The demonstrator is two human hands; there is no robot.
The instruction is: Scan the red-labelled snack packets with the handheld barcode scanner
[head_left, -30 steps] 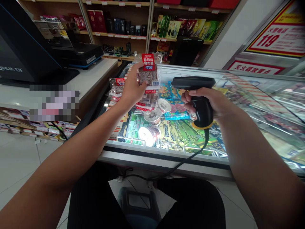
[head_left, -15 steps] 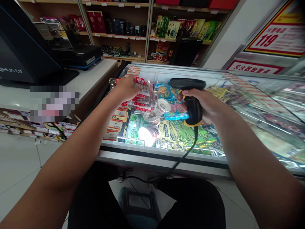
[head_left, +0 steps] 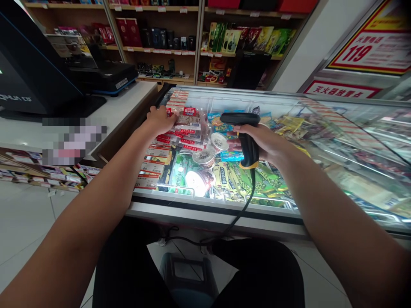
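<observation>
My right hand (head_left: 261, 139) is wrapped round the grip of a black and yellow barcode scanner (head_left: 249, 147), whose head points left over the chest freezer. A black cable hangs from its base. My left hand (head_left: 161, 119) lies at the left end of a stack of clear food packets (head_left: 189, 122) with red labels. Its fingers are closed over the edge of a packet there, partly hidden by the hand. Beside the stack are round lidded cups (head_left: 204, 156). Blue bags (head_left: 214, 119) lie behind the scanner, and green bags (head_left: 257, 179) are below it.
A glass lid (head_left: 353, 141) covers the freezer's right part. Price tags (head_left: 149, 167) line its left side. A white counter (head_left: 128, 107) with a dark terminal (head_left: 38, 72) stands to the left. Stocked shelves (head_left: 160, 49) are behind. A grey stool (head_left: 189, 278) is between my legs.
My left hand has shifted left across the packets, uncovering the top one. My right hand has carried the scanner a little left, and its head now sits slightly lower.
</observation>
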